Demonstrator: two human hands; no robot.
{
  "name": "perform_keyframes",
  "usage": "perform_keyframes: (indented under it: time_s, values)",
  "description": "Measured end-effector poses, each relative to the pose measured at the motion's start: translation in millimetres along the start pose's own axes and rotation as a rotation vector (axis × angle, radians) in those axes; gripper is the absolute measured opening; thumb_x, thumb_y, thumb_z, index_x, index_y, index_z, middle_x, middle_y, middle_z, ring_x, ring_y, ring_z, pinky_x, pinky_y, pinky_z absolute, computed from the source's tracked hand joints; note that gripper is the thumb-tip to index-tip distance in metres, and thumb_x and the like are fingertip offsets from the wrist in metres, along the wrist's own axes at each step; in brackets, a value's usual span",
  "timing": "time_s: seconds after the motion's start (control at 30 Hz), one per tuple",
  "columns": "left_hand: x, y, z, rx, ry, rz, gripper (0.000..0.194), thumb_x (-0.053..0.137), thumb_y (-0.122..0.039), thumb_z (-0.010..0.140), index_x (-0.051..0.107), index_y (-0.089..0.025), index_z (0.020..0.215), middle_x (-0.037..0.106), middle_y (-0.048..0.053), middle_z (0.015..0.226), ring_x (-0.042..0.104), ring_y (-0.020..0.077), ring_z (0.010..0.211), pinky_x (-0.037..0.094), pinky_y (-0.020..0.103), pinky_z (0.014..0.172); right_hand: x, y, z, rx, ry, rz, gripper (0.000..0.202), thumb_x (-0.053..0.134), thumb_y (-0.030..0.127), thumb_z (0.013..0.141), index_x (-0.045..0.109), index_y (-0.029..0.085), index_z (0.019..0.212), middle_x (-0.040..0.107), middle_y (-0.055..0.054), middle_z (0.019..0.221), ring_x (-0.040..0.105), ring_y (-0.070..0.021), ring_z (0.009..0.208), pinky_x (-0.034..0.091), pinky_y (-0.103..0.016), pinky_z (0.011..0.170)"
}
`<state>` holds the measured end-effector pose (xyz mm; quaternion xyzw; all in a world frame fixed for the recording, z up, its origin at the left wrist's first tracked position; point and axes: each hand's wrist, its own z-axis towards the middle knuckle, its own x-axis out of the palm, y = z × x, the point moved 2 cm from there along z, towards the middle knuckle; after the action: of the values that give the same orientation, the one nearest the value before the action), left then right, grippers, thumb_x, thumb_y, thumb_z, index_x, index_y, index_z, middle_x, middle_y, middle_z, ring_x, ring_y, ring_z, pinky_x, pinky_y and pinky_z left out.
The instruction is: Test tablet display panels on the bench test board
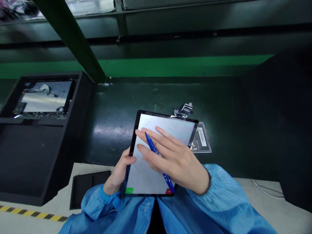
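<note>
A black-framed tablet (147,178) leans over the bench edge in front of me. Its lit screen is mostly pale, with a green and a red button at the bottom corners. My left hand (120,169) grips the tablet's left edge, thumb on the front and the other fingers hidden behind. Over the screen, my right hand (174,156) has its fingers stretched forward, with a blue pen (151,143) held between thumb and forefinger. The pen points up and left. Whether the fingertips touch the glass, I cannot tell.
A shiny metal clip-like piece (184,110) sits past the tablet's top edge. A dark printed label card (201,139) lies partly under the tablet. At left stands a black case (70,130) holding an opened device (46,96). A black tray (90,182) lies below the green bench (109,107).
</note>
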<state>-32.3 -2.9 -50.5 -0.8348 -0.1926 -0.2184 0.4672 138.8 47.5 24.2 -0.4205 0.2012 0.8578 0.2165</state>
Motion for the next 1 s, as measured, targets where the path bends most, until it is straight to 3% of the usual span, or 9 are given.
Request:
perform_keyframes:
  time_s: [0.17,0.3,0.43,0.6,0.7,0.77,0.87,1.0]
  values:
    - [2.1,-3.1,-0.1,0.016,-0.006,0.015,0.035,0.067,-0.031,0.072,0.077,-0.017,0.102,0.074,0.007,0.093,0.067,0.0358,0.099,0.052,0.043,0.09,-2.5,-2.1,-1.9,0.082,-0.03,-0.03,0.02,0.057,0.014,0.096,0.064,0.01,0.116,0.06,-0.017,0.138,0.053,-0.0256,0.135,0.049,-0.043,0.113]
    - [2.2,-3.6,-0.2,-0.007,-0.041,-0.001,0.034,0.069,-0.031,0.069,0.077,-0.018,0.099,0.075,0.006,0.088,0.068,0.0359,0.094,0.053,0.044,0.087,-1.6,-0.4,-3.5,-0.061,0.02,0.049,0.018,0.055,0.013,0.098,0.064,0.012,0.112,0.065,-0.013,0.133,0.053,-0.0225,0.135,0.047,-0.042,0.115]
    - [3.9,-4.7,0.4,0.011,-0.019,0.023,0.032,0.068,-0.031,0.07,0.077,-0.016,0.097,0.075,0.007,0.093,0.068,0.0349,0.096,0.052,0.041,0.086,-3.0,-4.5,-4.8,0.053,-0.021,-0.003,0.021,0.06,0.013,0.094,0.064,0.011,0.115,0.06,-0.016,0.138,0.052,-0.0265,0.136,0.046,-0.047,0.115]
    - [5.2,-6.3,4.1,-0.022,-0.136,-0.047,0.038,0.069,-0.032,0.064,0.075,-0.016,0.098,0.074,0.006,0.086,0.069,0.035,0.089,0.056,0.042,0.078,-6.4,7.9,-11.9,-0.06,0.134,0.164,0.017,0.06,0.021,0.096,0.066,0.013,0.109,0.069,-0.014,0.125,0.06,-0.0226,0.128,0.039,-0.05,0.119]
    - [5.8,-8.7,6.2,-0.009,-0.147,-0.091,0.037,0.068,-0.037,0.066,0.074,-0.016,0.096,0.074,0.007,0.088,0.069,0.0358,0.092,0.057,0.043,0.076,-9.1,12.3,-19.7,-0.008,0.158,0.168,0.026,0.063,0.028,0.095,0.065,0.015,0.117,0.063,-0.014,0.135,0.049,-0.0293,0.138,0.036,-0.059,0.118]
    - [6.1,-11.0,7.3,0.012,-0.171,-0.087,0.032,0.068,-0.038,0.065,0.073,-0.016,0.088,0.074,0.007,0.087,0.069,0.0366,0.093,0.058,0.043,0.075,-7.7,12.0,-24.7,0.033,0.187,0.128,0.025,0.063,0.028,0.094,0.064,0.015,0.116,0.057,-0.014,0.143,0.04,-0.0338,0.143,0.037,-0.063,0.116]
    - [7.2,-14.3,8.9,0.044,-0.272,-0.066,0.022,0.069,-0.038,0.062,0.067,-0.017,0.069,0.072,0.005,0.081,0.068,0.0368,0.095,0.059,0.042,0.074,-2.6,9.6,-30.1,0.041,0.202,0.077,0.018,0.061,0.024,0.096,0.064,0.015,0.11,0.055,-0.016,0.144,0.04,-0.0357,0.143,0.039,-0.065,0.114]
    - [10.3,-14.5,11.0,0.042,-0.331,-0.087,0.021,0.068,-0.037,0.06,0.058,-0.019,0.058,0.071,0.004,0.075,0.068,0.0369,0.094,0.059,0.041,0.072,3.5,4.6,-32.6,0.05,0.199,0.063,0.027,0.062,0.024,0.095,0.061,0.016,0.121,0.053,-0.015,0.146,0.038,-0.0351,0.145,0.039,-0.064,0.114]
